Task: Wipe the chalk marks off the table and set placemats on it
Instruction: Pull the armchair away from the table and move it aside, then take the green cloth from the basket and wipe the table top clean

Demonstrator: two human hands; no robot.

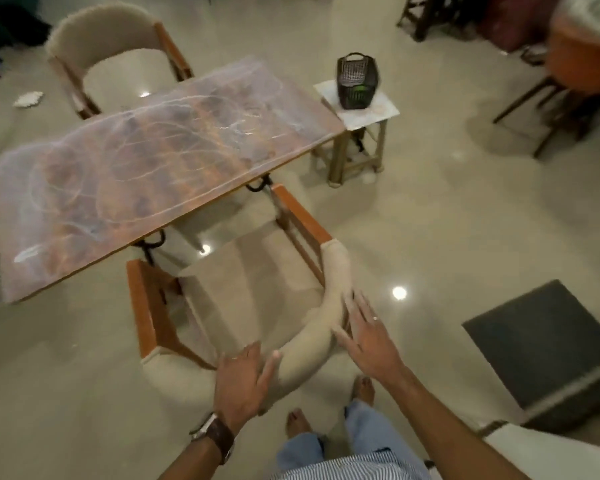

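1. Chalk marks [125, 161] cover the table [291, 147] ahead; expect loose, smearing powder.
2. Left hand [243, 379] and right hand [368, 337]: both spread open, empty, at the chair [309, 348] backrest.
3. Wipe with firm, flat strokes.

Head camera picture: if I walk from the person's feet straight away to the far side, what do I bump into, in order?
Bare feet → near chair's padded backrest with both hands on it → chalk-marked table → far chair.

Brown-strap wristwatch [213, 436] w/ metal case, ring [375, 319], striped shirt [354, 467], lt blue jeans [371, 433], bare feet [363, 389]
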